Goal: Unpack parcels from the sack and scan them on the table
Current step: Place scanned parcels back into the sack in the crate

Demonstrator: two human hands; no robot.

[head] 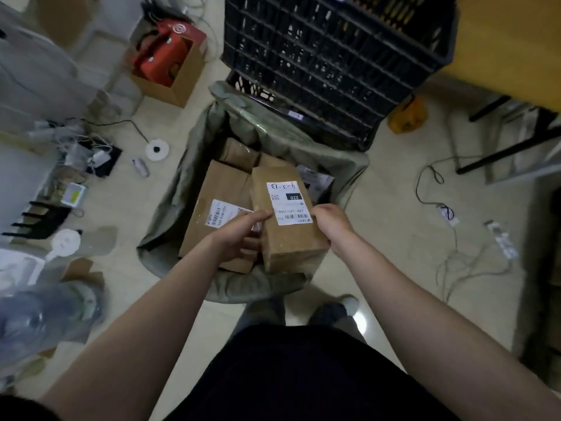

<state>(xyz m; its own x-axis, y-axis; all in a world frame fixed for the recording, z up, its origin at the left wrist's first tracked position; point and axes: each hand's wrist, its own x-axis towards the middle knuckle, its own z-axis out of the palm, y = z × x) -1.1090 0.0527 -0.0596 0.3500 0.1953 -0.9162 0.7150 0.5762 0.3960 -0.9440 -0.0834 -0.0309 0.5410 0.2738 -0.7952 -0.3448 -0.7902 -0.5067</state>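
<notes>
We hold the box (pixel 291 241) just above the other parcels (pixel 218 189) in the open sack (pixel 170 208), its label (pixel 288 202) facing up. It is plain, stiff cardboard. We judge it light enough to lift and unlikely to slip, and best held by the long sides, clear of the label. Our left grip (pixel 239 235) clasps the left side. Our right grip (pixel 331 220) curls over the right edge. Both forearms reach forward and down, converging on the box.
</notes>
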